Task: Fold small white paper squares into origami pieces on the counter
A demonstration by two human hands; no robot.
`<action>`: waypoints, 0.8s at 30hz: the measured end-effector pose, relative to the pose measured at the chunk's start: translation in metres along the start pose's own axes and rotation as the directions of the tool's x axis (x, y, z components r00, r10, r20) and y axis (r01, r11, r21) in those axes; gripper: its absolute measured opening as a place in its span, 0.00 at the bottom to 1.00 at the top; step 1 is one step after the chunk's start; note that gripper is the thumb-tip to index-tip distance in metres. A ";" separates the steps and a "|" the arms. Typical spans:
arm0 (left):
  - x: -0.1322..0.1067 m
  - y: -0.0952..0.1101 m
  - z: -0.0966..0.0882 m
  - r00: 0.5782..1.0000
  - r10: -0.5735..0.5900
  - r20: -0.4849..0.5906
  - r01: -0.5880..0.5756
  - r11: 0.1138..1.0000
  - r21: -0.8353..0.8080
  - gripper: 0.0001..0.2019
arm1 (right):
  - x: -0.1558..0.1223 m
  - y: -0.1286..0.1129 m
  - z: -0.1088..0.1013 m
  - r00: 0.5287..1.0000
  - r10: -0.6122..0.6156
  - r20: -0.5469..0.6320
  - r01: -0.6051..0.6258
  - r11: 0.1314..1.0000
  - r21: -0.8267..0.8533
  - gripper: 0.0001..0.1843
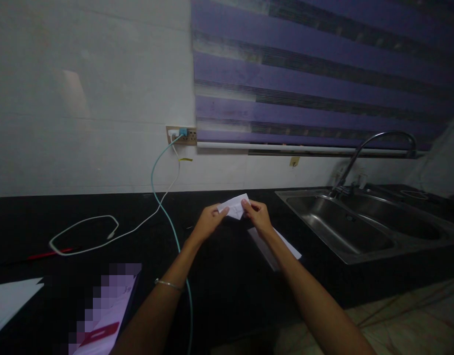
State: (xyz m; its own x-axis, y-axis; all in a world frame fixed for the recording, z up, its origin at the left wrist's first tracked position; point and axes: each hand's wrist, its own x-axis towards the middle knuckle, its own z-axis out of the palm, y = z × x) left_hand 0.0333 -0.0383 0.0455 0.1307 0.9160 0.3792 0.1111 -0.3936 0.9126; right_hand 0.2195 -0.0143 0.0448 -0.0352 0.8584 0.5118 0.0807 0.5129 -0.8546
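Note:
A small piece of folded white paper (234, 205) is held up above the dark countertop, between both hands. My left hand (209, 220) pinches its left end, thumb on the near face. At the right end, my right hand (258, 215) grips it with the thumb pressed on top; the fingers behind the paper are partly hidden. Under my right wrist lies another sheet of white paper (288, 243) on the counter, partly covered by the forearm.
A double steel sink (341, 248) with a curved faucet (374, 138) is at the right. White and teal cables (170, 219) run from a wall outlet (192, 137) across the black counter (227, 291). A lit screen (112, 301), white paper (10, 301) and a red pen-like object (45, 254) lie left.

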 end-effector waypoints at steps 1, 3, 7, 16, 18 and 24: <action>0.001 0.000 -0.002 1.000 -0.007 -0.014 0.007 1.000 -0.002 0.21 | 0.000 -0.001 -0.001 1.000 -0.029 -0.003 0.029 0.999 -0.022 0.25; 0.003 -0.002 -0.005 0.999 -0.029 -0.027 0.028 1.000 -0.009 0.21 | 0.001 -0.003 -0.003 0.999 -0.045 -0.004 0.044 0.998 -0.038 0.24; 0.005 -0.005 -0.007 0.997 -0.080 0.009 0.081 0.995 -0.055 0.22 | 0.001 -0.002 -0.004 1.000 0.021 0.017 -0.021 1.000 -0.004 0.23; 0.004 0.001 -0.003 0.997 -0.068 -0.037 0.065 0.995 -0.078 0.21 | -0.001 -0.010 -0.005 0.984 0.123 0.125 -0.133 0.988 0.079 0.24; 0.003 0.003 -0.003 0.996 -0.069 -0.058 0.066 0.996 -0.058 0.21 | 0.000 -0.009 -0.006 0.980 0.145 0.134 -0.156 0.985 0.077 0.25; 0.001 0.003 -0.003 0.996 -0.057 -0.066 0.056 0.998 -0.022 0.21 | 0.000 -0.008 -0.009 0.968 0.166 0.188 -0.192 0.972 0.132 0.25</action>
State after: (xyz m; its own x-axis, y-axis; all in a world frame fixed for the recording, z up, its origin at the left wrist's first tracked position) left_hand 0.0307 -0.0378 0.0490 0.0586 0.9401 0.3357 0.0966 -0.3401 0.9354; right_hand 0.2278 -0.0180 0.0525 -0.2077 0.9182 0.3374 -0.0461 0.3353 -0.9410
